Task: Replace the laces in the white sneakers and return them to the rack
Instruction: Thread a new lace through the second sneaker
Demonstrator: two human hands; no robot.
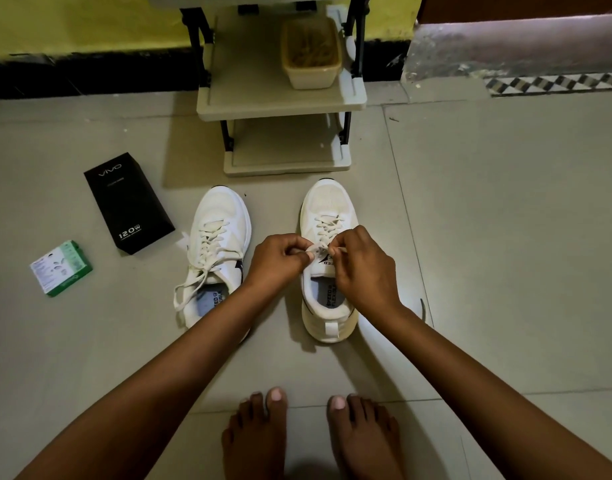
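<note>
Two white sneakers stand on the floor in front of the rack (280, 105), toes pointing away from me. The left sneaker (217, 237) is laced, with its lace ends loose over the collar. Both my hands are over the tongue of the right sneaker (327, 209). My left hand (280, 258) pinches one end of the white lace (315, 251). My right hand (363, 265) pinches the other end beside it. The lace crosses the lower eyelets of that shoe.
A beige tub (311, 53) sits on the rack's middle shelf. A black phone box (128, 202) and a small green-and-white box (60, 266) lie on the tiled floor at the left. My bare feet (311, 434) are at the bottom. A wall runs behind the rack.
</note>
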